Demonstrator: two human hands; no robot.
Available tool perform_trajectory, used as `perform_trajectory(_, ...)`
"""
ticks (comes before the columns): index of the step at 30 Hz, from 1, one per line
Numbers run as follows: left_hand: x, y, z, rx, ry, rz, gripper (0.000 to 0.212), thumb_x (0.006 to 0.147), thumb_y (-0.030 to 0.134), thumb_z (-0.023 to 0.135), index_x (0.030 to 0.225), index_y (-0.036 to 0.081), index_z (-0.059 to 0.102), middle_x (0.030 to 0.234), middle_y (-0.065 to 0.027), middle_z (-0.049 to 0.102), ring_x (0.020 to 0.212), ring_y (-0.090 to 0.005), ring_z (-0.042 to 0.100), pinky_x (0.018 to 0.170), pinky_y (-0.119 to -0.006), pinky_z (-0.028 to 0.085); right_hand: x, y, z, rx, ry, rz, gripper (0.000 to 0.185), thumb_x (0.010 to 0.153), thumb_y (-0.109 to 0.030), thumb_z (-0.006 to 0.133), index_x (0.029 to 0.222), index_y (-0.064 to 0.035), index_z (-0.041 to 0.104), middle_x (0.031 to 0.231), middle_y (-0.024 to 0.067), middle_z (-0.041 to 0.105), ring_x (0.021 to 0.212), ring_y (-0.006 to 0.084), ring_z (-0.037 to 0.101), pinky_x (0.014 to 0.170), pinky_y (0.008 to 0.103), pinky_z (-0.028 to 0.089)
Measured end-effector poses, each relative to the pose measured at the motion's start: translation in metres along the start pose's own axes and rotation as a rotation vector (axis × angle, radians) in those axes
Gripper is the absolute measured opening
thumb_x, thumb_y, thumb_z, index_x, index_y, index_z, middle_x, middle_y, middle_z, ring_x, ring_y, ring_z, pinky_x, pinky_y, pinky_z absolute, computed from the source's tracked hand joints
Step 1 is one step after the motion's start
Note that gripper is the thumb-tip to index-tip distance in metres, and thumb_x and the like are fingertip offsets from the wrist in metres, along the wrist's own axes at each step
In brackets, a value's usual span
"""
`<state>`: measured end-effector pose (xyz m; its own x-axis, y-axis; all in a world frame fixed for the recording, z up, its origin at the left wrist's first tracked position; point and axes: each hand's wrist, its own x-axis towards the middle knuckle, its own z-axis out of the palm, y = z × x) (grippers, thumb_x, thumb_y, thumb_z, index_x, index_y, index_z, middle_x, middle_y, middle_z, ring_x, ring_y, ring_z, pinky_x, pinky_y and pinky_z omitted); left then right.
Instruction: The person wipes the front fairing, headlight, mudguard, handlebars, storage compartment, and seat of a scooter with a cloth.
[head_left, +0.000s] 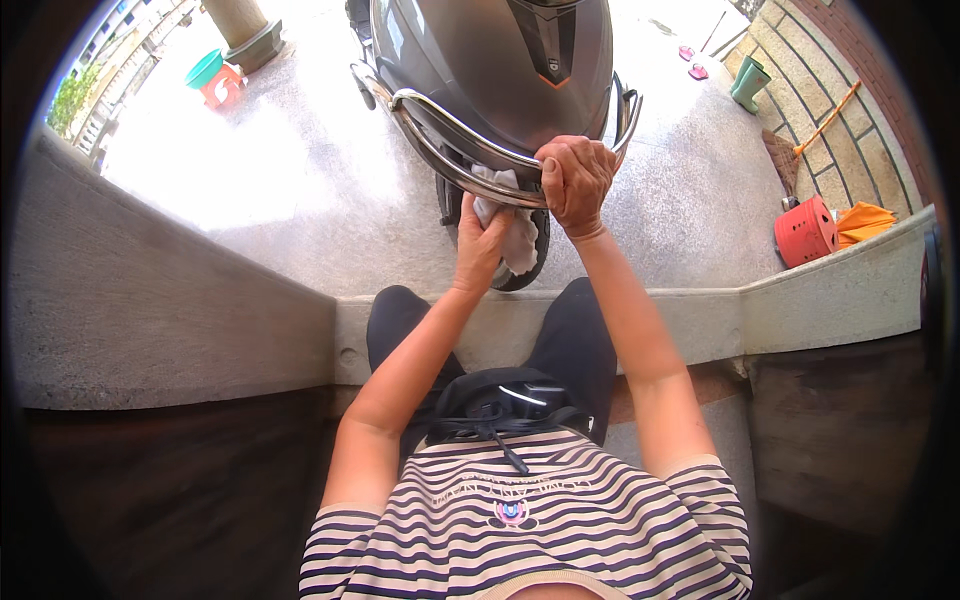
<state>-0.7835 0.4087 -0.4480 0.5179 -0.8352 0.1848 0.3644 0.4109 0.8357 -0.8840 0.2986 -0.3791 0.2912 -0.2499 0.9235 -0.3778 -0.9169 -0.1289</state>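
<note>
A grey motor scooter (495, 67) stands in front of me, with a chrome guard bar (442, 180) curving around its front. My right hand (577, 180) is closed around the right part of that bar. Lower and to the left, my left hand (480, 244) grips a whitish cloth (517, 244) just beneath the bar. Part of the cloth shows above the lower tube, behind it, and the rest hangs down before the front tyre (541, 270). The cloth and my hands hide much of the wheel.
A low stone ledge (675, 319) runs before my knees, with walls at both sides. At right are a red perforated bucket (806, 232), an orange cloth-like item (862, 223), a broom (784, 161) and green boots (748, 84). A teal basin (204, 69) sits near a pillar (238, 26) at left.
</note>
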Motion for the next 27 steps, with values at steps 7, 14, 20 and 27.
perform_trajectory(7, -0.056, 0.038, -0.004, 0.044, -0.197, -0.418, 0.05, 0.092, 0.023, 0.06, 0.135, 0.006, 0.041, 0.119, -0.0072, 0.055, 0.106, -0.0151, 0.054, 0.092, -0.03, 0.044, -0.059, -0.043, -0.063, 0.243, -0.215, 0.115, 0.045, 0.087, -0.043, 0.064, 0.121, -0.0147, 0.057, 0.129, 0.013, 0.05, 0.119, 0.0304, 0.047, 0.101, 0.0395, 0.035)
perform_trajectory(14, -0.062, 0.078, 0.002, 0.155, -0.585, -0.39, 0.069, 0.098, 0.035, 0.053, 0.152, 0.01, 0.019, 0.136, -0.0105, 0.047, 0.121, -0.0178, 0.051, 0.093, -0.032, 0.044, -0.085, -0.071, -0.072, 0.569, -0.132, 0.529, 0.05, 0.069, 0.003, 0.068, 0.116, -0.0126, 0.063, 0.115, 0.0138, 0.053, 0.106, 0.0316, 0.054, 0.091, 0.0371, 0.046)
perform_trajectory(20, 0.002, 0.122, -0.025, 0.675, -0.019, 0.401, 0.022, 0.099, 0.015, 0.051, 0.112, 0.005, 0.065, 0.096, -0.0035, 0.068, 0.089, -0.0095, 0.063, 0.073, -0.021, 0.045, -0.017, -0.071, -0.069, 0.46, -0.064, 0.338, 0.045, 0.065, 0.004, 0.067, 0.107, -0.0119, 0.067, 0.112, 0.0117, 0.056, 0.101, 0.0283, 0.058, 0.089, 0.0351, 0.048)
perform_trajectory(27, 0.116, 0.126, -0.026, 1.247, -0.019, 0.761, 0.034, 0.099, 0.026, 0.036, 0.093, 0.006, 0.062, 0.091, -0.0071, 0.064, 0.089, -0.0211, 0.06, 0.084, -0.034, 0.038, 0.018, -0.079, 0.016, -0.058, -0.164, 0.03, 0.058, 0.074, -0.022, 0.076, 0.128, -0.0233, 0.053, 0.124, 0.0076, 0.052, 0.115, 0.0257, 0.049, 0.093, 0.0396, 0.036)
